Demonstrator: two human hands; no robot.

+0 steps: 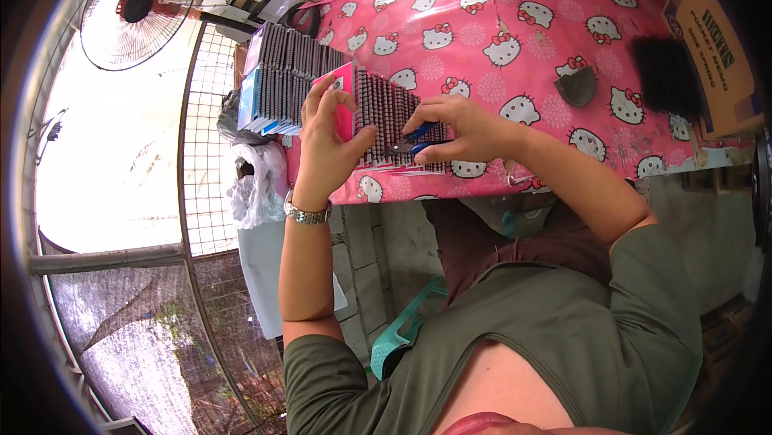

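A row of spiral-bound pocket notebooks (386, 109) stands packed on the table, coils facing up. A bright pink cover (343, 117) closes the row at its left end. My left hand (326, 137) is at that end, fingers bent over by the pink cover and thumb spread toward the coils; it grips nothing that I can see. In my right hand (462, 129) are small pliers (422, 139) with blue handles, held between thumb and fingers. Their dark jaws point left, at the coils near the row's front side. Whether the jaws touch a wire cannot be made out.
More stacked notebooks (281, 73) with blue covers stand behind my left hand. The pink patterned tablecloth (531, 57) bears a dark grey rounded piece (576, 87). Cardboard box (716, 49) and black bristly bundle (663, 73) are at right; a fan (137, 5) is at upper left.
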